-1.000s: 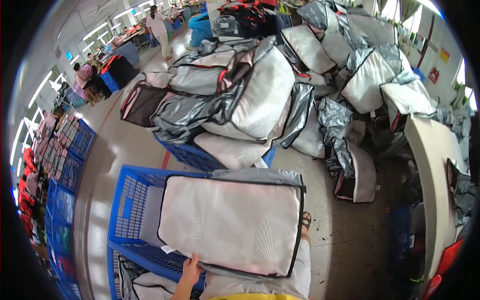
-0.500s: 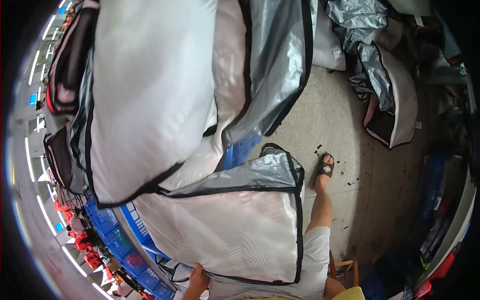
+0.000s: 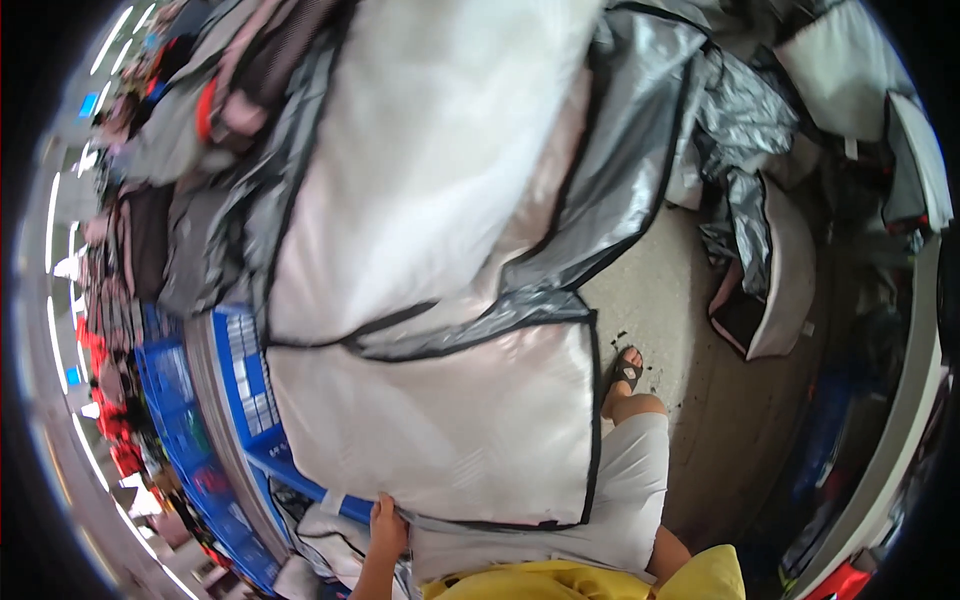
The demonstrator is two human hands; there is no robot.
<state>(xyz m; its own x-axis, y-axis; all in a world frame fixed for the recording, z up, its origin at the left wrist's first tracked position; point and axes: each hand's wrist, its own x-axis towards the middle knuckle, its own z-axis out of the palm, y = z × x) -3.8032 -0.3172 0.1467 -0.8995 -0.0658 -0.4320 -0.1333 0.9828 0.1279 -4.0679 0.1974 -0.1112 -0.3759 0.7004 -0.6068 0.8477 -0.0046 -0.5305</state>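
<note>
A white fabric panel with black edging lies across my lap and thighs. My left hand is closed on its near edge, toward the left corner, with the fingertips over the border. Joined to the panel's far side, or lying against it, is a strip of silver lining; which of the two I cannot tell. Beyond this rises a larger white padded piece with black trim, and a silver sheet hangs at its right. My right hand is out of sight; only a yellow sleeve shows at the lower right.
Blue plastic crates stand along the left, beside a blue frame. Grey and pink sewn pieces are heaped at the upper left. More white and silver pieces lie on the floor at the right, past my sandalled foot.
The whole view has swung, so the large padded piece appears farther right. The silver strip beyond the panel looks narrower and lower. My left hand keeps its hold on the edge.
</note>
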